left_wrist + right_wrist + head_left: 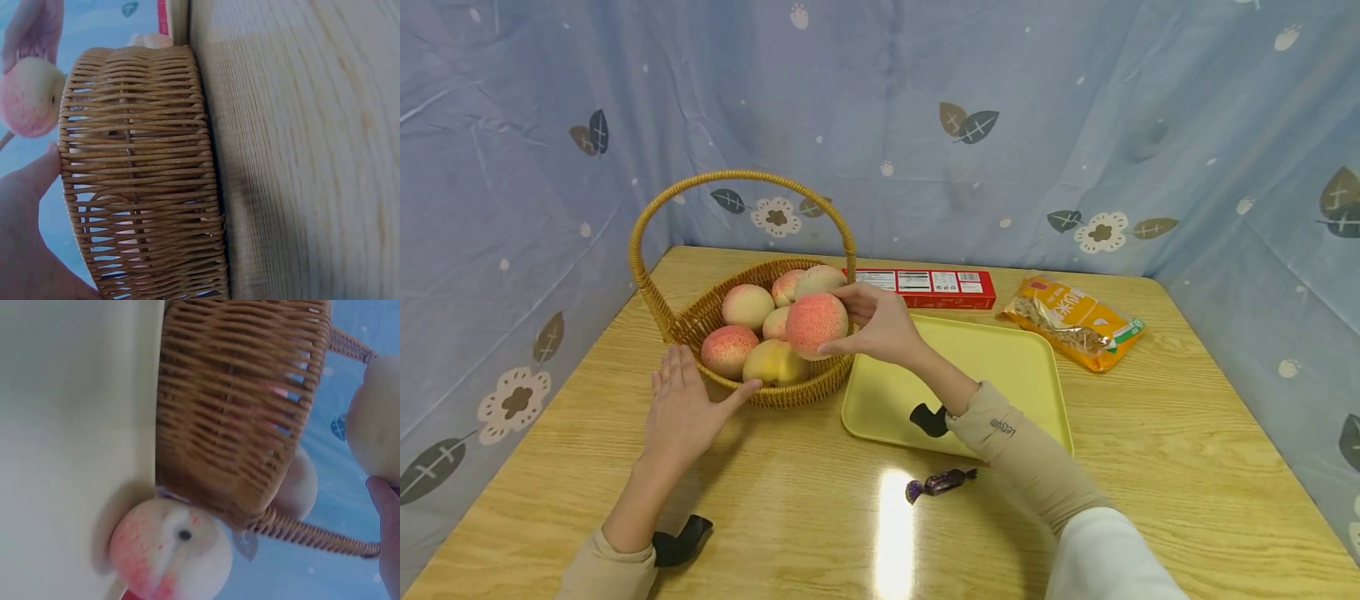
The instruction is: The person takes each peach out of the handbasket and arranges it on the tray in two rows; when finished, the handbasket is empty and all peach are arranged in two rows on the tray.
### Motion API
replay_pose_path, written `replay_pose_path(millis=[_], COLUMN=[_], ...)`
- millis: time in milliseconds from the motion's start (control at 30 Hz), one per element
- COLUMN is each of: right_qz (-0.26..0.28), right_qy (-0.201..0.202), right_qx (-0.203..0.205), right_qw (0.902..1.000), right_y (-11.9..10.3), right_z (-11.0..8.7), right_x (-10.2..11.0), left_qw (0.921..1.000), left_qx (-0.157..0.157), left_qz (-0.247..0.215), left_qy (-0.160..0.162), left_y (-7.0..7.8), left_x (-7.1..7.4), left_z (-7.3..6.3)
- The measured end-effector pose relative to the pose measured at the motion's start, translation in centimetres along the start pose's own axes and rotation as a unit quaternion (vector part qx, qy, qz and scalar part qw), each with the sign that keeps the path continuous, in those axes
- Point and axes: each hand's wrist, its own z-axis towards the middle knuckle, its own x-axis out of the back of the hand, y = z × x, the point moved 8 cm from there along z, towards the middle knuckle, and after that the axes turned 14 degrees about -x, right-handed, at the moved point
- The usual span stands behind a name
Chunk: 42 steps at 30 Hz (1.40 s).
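My right hand (880,325) pinches a pink peach (815,325) between thumb and fingers, above the right side of a wicker basket (823,387). Inside the basket lie several peaches, among them a red one (728,350) and a yellow one (775,364). At the basket's front left, my left hand (681,412) rests against the rim, fingers straight and thumb spread along it. The right wrist view shows another peach (169,550) on the yellow tray (880,417), beside the basket; my right hand appears to cover it in the head view.
A red box (955,292) lies behind the tray, with an orange snack bag (1071,321) to its right. In front of the tray is a purple wrapped candy (942,482). The basket's tall handle (741,175) arches over the fruit. A patterned curtain (887,125) surrounds the wooden table (1180,450).
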Motion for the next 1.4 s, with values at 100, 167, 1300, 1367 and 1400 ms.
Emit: replay_pose_path(millis=[100,167,1300,1367,1400], right_qz=[0.008,0.012,-0.014,-0.033,-0.039], right_qy=[0.010,0.020,0.238,0.245,0.248], right_qx=[0.000,0.001,-0.142,-0.167,-0.180], right_qw=[0.9999,0.9997,0.9606,0.9545,0.9511], right_y=[0.1,0.3,7.2,8.0,8.3], right_z=[-0.3,-0.5,-1.6,-1.6,-1.6], right_x=[1.0,1.8,13.5,13.7,13.8], left_qw=[1.0000,1.0000,1.0000,1.0000,1.0000], left_qx=[0.000,0.000,0.004,0.003,0.002], left_qz=[-0.001,-0.002,-0.007,-0.006,-0.005], left_qy=[0.001,0.003,0.002,-0.003,-0.004], left_y=[0.0,0.0,-0.2,-0.1,0.0], left_x=[0.0,0.1,0.1,0.0,0.0], left_z=[0.0,0.0,-0.1,0.0,0.0])
